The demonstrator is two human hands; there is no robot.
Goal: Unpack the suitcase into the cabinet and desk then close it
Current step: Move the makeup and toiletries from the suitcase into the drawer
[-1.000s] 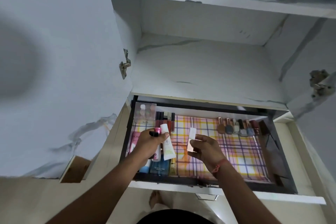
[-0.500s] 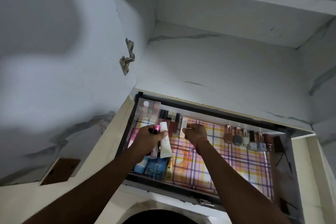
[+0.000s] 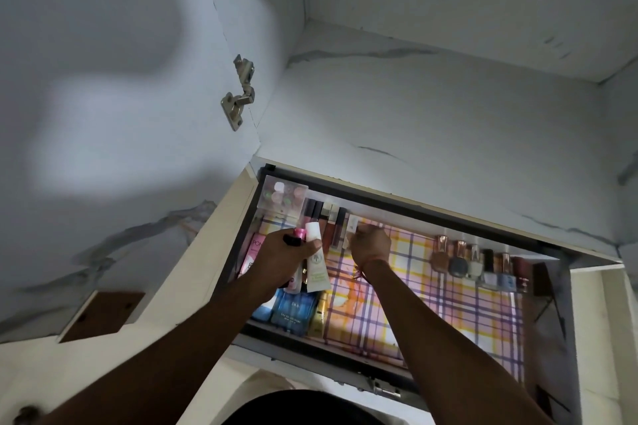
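An open cabinet drawer (image 3: 407,209), lined with plaid paper, holds cosmetics. My left hand (image 3: 279,260) grips a white tube (image 3: 316,260) with a green logo together with a pink-capped item (image 3: 299,233) and a black-capped one. My right hand (image 3: 371,245) pinches a small white tube (image 3: 352,226), holding it against the row of lip glosses (image 3: 326,221) at the drawer's back left. The suitcase is out of view.
A clear eyeshadow palette (image 3: 281,195) lies in the back left corner. Nail polish bottles (image 3: 476,262) line the back right. Blue perfume boxes (image 3: 290,312) and a pink box (image 3: 253,254) fill the left side. The cabinet door (image 3: 114,114) stands open at left, an empty shelf (image 3: 431,134) above.
My right hand carried the small white tube from the drawer's middle to the back, beside the lip glosses. The left hand kept its items. The camera moved closer and tilted.
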